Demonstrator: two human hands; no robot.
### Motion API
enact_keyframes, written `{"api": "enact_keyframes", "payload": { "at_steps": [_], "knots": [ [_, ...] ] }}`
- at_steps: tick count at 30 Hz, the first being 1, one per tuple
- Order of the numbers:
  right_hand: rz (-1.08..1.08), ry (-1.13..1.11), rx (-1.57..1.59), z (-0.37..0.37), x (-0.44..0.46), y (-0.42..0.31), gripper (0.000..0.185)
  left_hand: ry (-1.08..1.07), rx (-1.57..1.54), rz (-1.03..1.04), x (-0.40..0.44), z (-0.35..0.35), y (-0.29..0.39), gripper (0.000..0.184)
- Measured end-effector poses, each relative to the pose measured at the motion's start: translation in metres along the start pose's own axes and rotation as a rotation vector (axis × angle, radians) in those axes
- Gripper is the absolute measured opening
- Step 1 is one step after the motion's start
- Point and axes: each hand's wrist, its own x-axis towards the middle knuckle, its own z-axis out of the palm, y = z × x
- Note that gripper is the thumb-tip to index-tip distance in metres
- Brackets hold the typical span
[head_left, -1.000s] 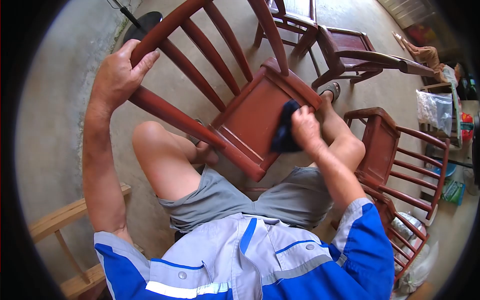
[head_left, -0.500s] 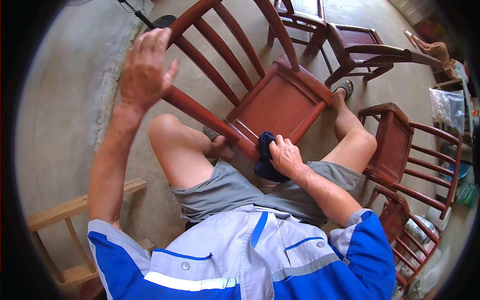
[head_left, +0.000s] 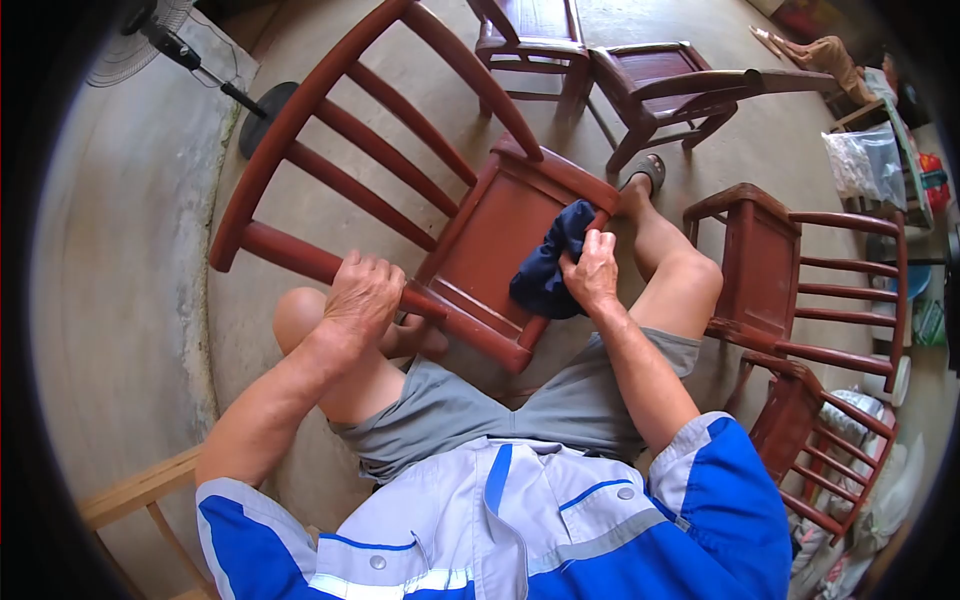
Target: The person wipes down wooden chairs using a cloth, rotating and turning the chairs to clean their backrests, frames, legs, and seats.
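A red-brown wooden chair (head_left: 490,235) stands tilted between my knees, its slatted back toward the upper left. My left hand (head_left: 365,292) is wrapped round the lower back post, close to where it meets the seat. In my right hand (head_left: 595,270) is a dark blue cloth (head_left: 555,262), bunched up and lying against the right edge of the seat. Part of the seat panel is hidden under the cloth.
More red-brown chairs stand around: one chair (head_left: 760,260) at right, a smaller chair (head_left: 795,430) below it, and another chair (head_left: 660,90) behind. A standing fan (head_left: 180,50) is at upper left. A wooden frame (head_left: 140,490) lies at lower left.
My left hand has come down from the upper back and now grips the lower post. My right hand has moved the cloth from the seat's near corner up along its right edge.
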Motion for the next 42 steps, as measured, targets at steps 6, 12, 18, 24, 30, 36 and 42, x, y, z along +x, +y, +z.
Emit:
{"api": "enact_keyframes", "payload": {
  "at_steps": [6,12,18,24,30,36,42],
  "knots": [
    [-0.016,-0.073,0.051,-0.01,-0.004,0.003,0.05,-0.156,0.054,-0.05,0.014,0.005,-0.007,0.016],
    [-0.021,0.078,0.136,0.003,0.004,0.002,0.052,-0.145,0.07,-0.106,0.018,0.025,-0.027,0.001],
    [-0.269,-0.123,0.121,0.0,-0.052,-0.045,0.064,-0.229,0.122,-0.084,0.023,0.039,-0.069,0.007],
    [-0.162,-0.294,0.303,0.015,-0.082,-0.043,0.065,-0.262,0.114,-0.009,0.024,0.048,-0.081,0.014],
    [-0.102,-0.006,0.255,0.022,0.009,-0.007,0.052,-0.211,0.043,0.002,0.017,0.041,-0.07,0.007],
    [0.189,0.303,0.596,0.024,0.082,0.021,0.049,-0.195,-0.039,-0.042,0.009,0.037,-0.055,0.012],
    [0.283,0.363,0.48,0.029,0.107,0.044,0.069,-0.242,-0.038,-0.109,0.006,0.043,-0.064,0.014]
  ]
}}
